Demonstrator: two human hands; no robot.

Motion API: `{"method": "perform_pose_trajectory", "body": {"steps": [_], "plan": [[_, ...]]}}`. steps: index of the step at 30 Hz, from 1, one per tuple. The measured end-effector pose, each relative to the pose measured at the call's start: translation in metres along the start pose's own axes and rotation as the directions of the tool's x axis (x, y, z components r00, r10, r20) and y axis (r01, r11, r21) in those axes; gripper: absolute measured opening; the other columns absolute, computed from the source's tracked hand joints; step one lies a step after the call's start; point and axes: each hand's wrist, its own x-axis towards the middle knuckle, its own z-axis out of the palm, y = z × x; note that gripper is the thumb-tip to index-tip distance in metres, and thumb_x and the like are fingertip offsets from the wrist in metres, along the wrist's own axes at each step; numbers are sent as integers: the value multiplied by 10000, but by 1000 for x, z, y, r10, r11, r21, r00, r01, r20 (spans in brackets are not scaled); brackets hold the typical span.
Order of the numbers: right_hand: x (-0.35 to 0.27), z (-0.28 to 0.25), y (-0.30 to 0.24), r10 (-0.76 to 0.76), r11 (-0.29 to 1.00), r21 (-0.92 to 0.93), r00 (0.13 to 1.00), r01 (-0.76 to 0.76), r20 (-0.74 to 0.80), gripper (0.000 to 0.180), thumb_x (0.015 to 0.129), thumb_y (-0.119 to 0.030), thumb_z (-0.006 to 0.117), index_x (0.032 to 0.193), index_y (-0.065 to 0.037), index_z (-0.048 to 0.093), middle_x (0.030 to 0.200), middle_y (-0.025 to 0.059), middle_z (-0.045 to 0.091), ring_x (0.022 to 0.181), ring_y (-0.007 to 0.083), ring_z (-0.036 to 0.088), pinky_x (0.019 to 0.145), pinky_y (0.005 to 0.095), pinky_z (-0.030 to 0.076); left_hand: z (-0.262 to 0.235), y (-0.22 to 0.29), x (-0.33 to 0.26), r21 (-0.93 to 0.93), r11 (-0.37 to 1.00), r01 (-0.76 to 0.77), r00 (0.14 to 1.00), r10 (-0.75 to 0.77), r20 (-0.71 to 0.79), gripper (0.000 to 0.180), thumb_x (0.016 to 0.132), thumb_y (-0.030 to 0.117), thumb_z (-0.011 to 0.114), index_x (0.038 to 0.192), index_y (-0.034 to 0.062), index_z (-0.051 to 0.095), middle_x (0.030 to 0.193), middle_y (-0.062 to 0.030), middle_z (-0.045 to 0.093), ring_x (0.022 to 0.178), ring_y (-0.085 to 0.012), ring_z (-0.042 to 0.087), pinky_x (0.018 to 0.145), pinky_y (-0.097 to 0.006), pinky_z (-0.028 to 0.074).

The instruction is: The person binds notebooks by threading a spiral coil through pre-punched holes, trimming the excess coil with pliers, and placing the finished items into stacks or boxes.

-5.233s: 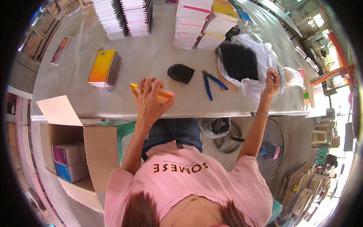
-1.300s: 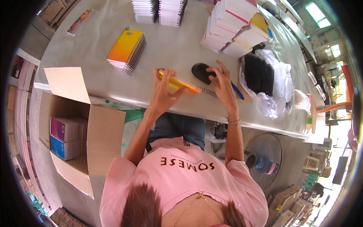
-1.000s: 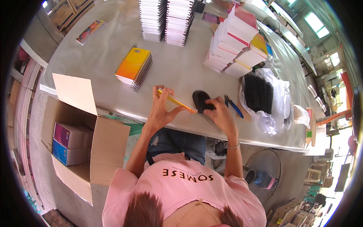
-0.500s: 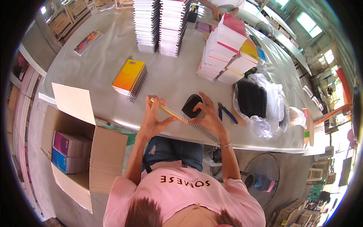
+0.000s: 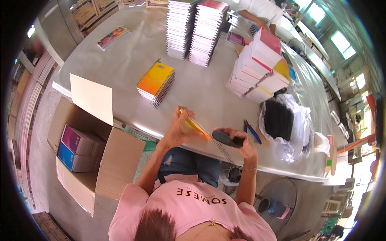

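Observation:
My left hand is closed on a yellow-orange notebook, held on edge near the table's front. A metal spiral coil runs along the notebook's binding edge and sticks out well past its near end. My right hand grips a black rounded block with a dark hollow, beside the coil. I cannot tell whether block and coil touch. Just right of that hand lie blue-handled pliers. Farther off, a small pile of orange spiral notebooks sits on the table.
Tall stacks of spiral-bound books stand at the back, a pile of unbound books right of them. Black coils lie in white plastic at right. An open carton holds books at left; a person works across the table.
My right hand has picked up the black block from the table and brought it beside the coil. My left hand still holds the notebook. The whole view has shifted.

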Motion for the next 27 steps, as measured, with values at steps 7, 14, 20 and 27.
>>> {"method": "perform_pose_trajectory", "body": {"steps": [7,14,20,27], "plan": [[6,1,-7,212,757,-490,871,-433,-443,349,796,-347,798,931,-41,699,1354,141,545,1189,189,511,1002,347,393,2,-4,1,15,1000,-22,999,21,29,655,607,159,907,1079,45,467,1044,-121,443,1049,-325,396,919,-407,390],[8,14,-11,192,757,-463,834,-461,-517,207,827,-191,769,940,-37,690,1257,71,578,1011,113,555,870,260,444,3,-9,3,-18,1000,-17,1000,18,14,667,617,132,896,1108,41,454,1077,-125,456,1075,-336,398,934,-418,393],[0,19,-6,152,759,-514,877,-399,-456,334,812,-285,790,1000,-38,668,930,11,645,860,85,580,780,269,463,3,-15,3,-64,996,-67,995,71,72,672,651,147,880,1145,47,436,1133,-123,441,1126,-306,423,974,-374,386],[-4,17,5,142,869,-326,817,-374,-558,313,825,-259,773,993,-20,661,948,31,636,852,86,565,776,258,469,12,-15,2,-235,968,89,996,-87,19,903,650,207,893,1339,69,325,1200,-93,420,1141,-240,412,1022,-354,355]]}}
